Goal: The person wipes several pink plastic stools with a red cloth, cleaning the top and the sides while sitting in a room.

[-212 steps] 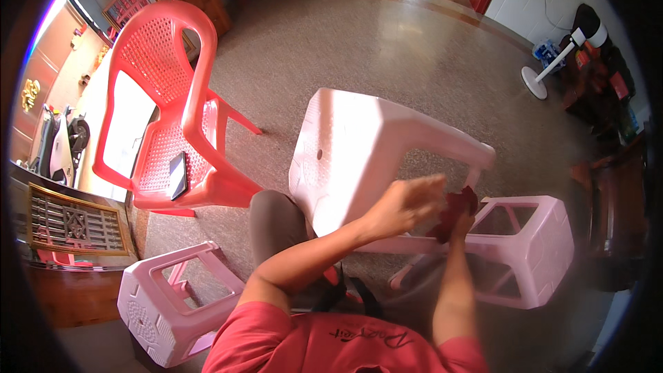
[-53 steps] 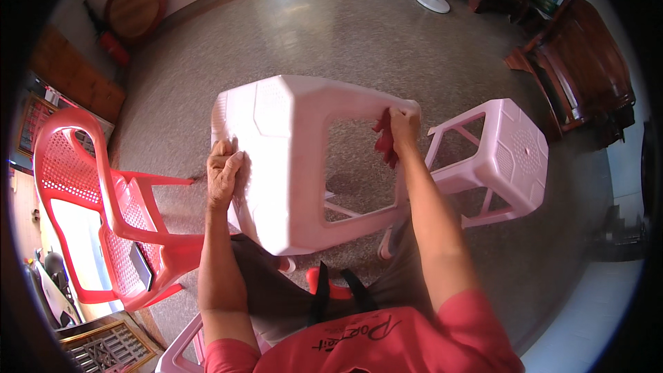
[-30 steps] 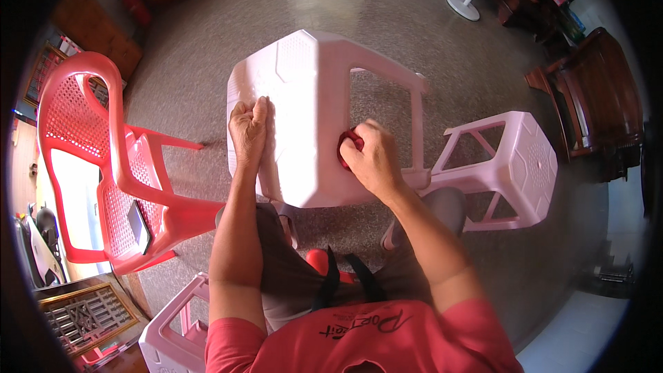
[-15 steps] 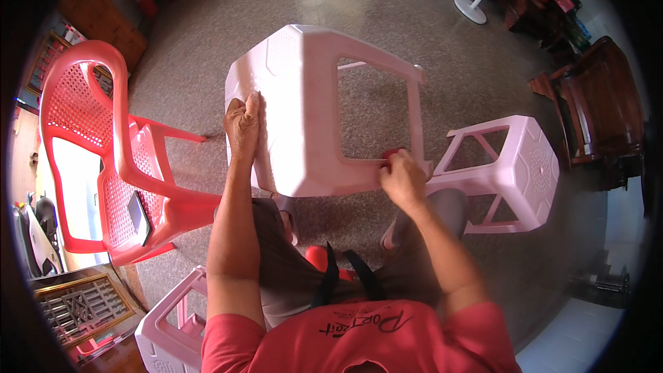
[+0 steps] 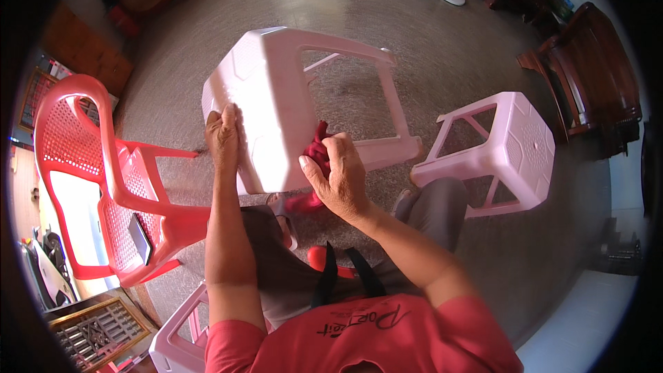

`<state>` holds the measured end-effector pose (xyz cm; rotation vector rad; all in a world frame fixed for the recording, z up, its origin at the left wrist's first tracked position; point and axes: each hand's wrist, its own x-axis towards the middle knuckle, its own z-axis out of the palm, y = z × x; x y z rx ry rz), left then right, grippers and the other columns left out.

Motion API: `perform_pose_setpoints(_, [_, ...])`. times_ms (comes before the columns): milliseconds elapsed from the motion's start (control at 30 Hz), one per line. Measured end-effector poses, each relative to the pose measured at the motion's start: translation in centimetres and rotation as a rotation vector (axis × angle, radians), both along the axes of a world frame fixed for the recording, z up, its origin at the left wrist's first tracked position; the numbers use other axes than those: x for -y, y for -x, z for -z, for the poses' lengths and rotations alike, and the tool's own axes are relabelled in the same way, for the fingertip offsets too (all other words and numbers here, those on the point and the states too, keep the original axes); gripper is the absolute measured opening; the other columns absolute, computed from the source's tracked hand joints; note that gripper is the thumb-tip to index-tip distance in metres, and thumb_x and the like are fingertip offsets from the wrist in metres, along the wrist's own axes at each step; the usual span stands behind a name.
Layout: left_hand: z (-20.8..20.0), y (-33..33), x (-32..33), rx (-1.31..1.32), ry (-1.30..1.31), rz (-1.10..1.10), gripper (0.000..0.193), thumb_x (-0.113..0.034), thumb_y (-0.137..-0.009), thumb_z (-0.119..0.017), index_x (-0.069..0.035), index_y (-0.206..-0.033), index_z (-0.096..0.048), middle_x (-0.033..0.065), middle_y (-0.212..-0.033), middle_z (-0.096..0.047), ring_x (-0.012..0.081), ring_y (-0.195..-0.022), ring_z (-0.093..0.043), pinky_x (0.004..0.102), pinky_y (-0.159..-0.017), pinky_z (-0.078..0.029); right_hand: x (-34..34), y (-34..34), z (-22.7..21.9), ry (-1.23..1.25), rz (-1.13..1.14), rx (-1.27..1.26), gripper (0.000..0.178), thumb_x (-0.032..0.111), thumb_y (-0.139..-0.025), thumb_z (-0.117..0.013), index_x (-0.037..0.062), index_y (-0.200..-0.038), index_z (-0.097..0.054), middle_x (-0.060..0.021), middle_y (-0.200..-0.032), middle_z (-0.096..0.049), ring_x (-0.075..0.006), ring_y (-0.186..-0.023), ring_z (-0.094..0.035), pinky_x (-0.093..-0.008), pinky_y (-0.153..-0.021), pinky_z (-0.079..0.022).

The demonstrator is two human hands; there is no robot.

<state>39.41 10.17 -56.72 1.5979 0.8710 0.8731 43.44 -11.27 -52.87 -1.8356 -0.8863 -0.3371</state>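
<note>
Speckled floor; right hand (image 5: 340, 174) gripping red cloth (image 5: 318, 154)

One screen shows: a dark, flat rectangular phone (image 5: 140, 238) lies on the seat of the red plastic chair (image 5: 103, 186), at about eight o'clock in the view. Its glass is black with a pale sheen along one edge, and it rests tilted, long side running toward the chair's front. At about ten o'clock, by the rim, stands a shelf (image 5: 38, 93) with small colourful items, too blurred to tell as packages. No labels or signs can be made out.
</note>
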Motion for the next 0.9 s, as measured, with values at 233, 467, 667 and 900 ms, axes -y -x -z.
perform_pose_setpoints(233, [1.7,1.8,-1.8,0.088,0.027,0.011,0.034,-0.029,-0.086,-0.054,-0.011,-0.061,-0.039,-0.0051,-0.059,-0.038,0.0039,-0.055,-0.034,0.0212,-0.047,-0.029,3.9,-3.5,5.6,0.183,0.211,-0.287,0.017,0.019,-0.079,-0.051,0.0022,-0.078,-0.051,-0.0148,-0.077,-0.052,-0.0335,-0.069,-0.053,-0.0408,-0.061,-0.043])
perform_pose_setpoints(467, [2.3,2.3,-2.8,0.051,-0.004,0.023,0.032,-0.026,-0.085,-0.054,-0.009,-0.062,-0.040,-0.0039,-0.062,-0.038,0.0060,-0.058,-0.034,0.0227,-0.051,-0.030,11.6,-12.9,16.8,0.392,0.564,-0.411,0.022,0.016,-0.074,-0.055,-0.0026,-0.084,-0.060,-0.0198,-0.087,-0.057,-0.0354,-0.091,-0.050,-0.0419,-0.081,-0.040])
perform_pose_setpoints(667, [1.4,2.9,-2.5,0.000,0.022,0.050,0.022,-0.022,-0.086,-0.048,-0.005,-0.073,-0.049,-0.0028,-0.066,-0.042,0.0070,-0.062,-0.038,0.0233,-0.057,-0.034,7.9,-9.3,12.8,0.452,0.580,-0.285,0.023,0.019,-0.080,-0.054,-0.0018,-0.091,-0.055,-0.0199,-0.092,-0.054,-0.0362,-0.088,-0.050,-0.0432,-0.078,-0.039])
perform_pose_setpoints(900, [1.9,3.1,-3.0,0.029,0.074,0.066,0.024,-0.022,-0.086,-0.050,-0.007,-0.068,-0.045,-0.0032,-0.064,-0.040,0.0069,-0.060,-0.036,0.0235,-0.054,-0.034,2.0,-0.7,4.1,-0.003,0.137,-0.231,0.011,0.010,-0.081,-0.053,0.0002,-0.078,-0.047,-0.0147,-0.077,-0.048,-0.0319,-0.069,-0.050,-0.0397,-0.060,-0.040])
